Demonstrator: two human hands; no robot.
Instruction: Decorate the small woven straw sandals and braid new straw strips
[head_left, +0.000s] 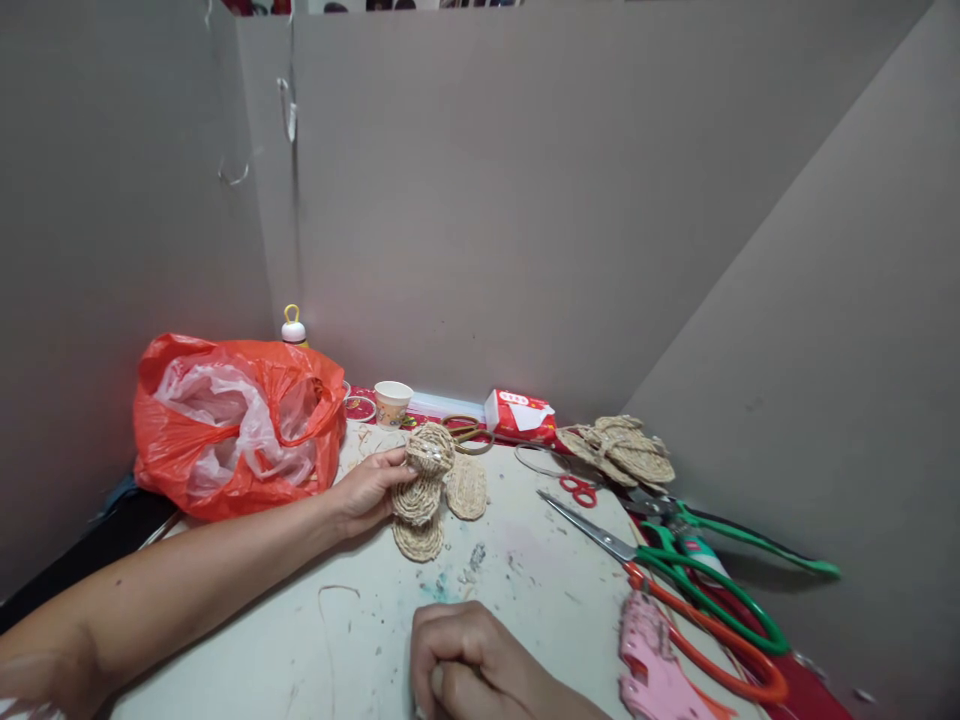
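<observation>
My left hand (373,490) grips a braided straw piece (418,498), made of several coiled ovals that hang one below another. Its top end bears a shiny, whitish patch. Just right of it, a separate flat straw oval (466,488) lies on the table. Near the front edge of the view, my right hand (472,660) is closed in a fist over the table. What it holds, if anything, is hidden inside the fingers.
On the white table (360,620), a red plastic bag (240,430) stands left, with a paper cup (393,403) and tissue pack (519,412) behind. Rightward lie red-handled scissors (578,490), large scissors (600,530), green-handled pliers (750,535), a pink glue gun (649,650) and stacked straw pieces (622,450).
</observation>
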